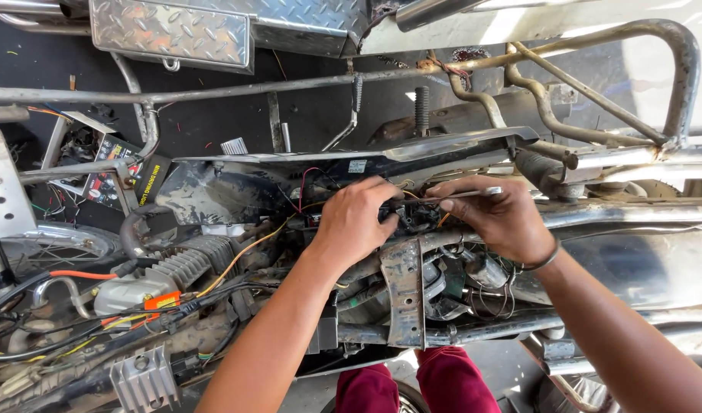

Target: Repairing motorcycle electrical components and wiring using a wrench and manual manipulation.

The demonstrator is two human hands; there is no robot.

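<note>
Working both hands into the wiring cluster [412, 216] mid-frame of the stripped motorcycle, just under the long metal cover's [412, 149] edge. Left hand [356, 222] fingers curled, pressed onto the black connector bundle there; right hand [500, 218] pinching a thin metal tool [473, 193], tip toward the same wires. Finned engine cylinder [184, 264] sits left of my left forearm.
</note>
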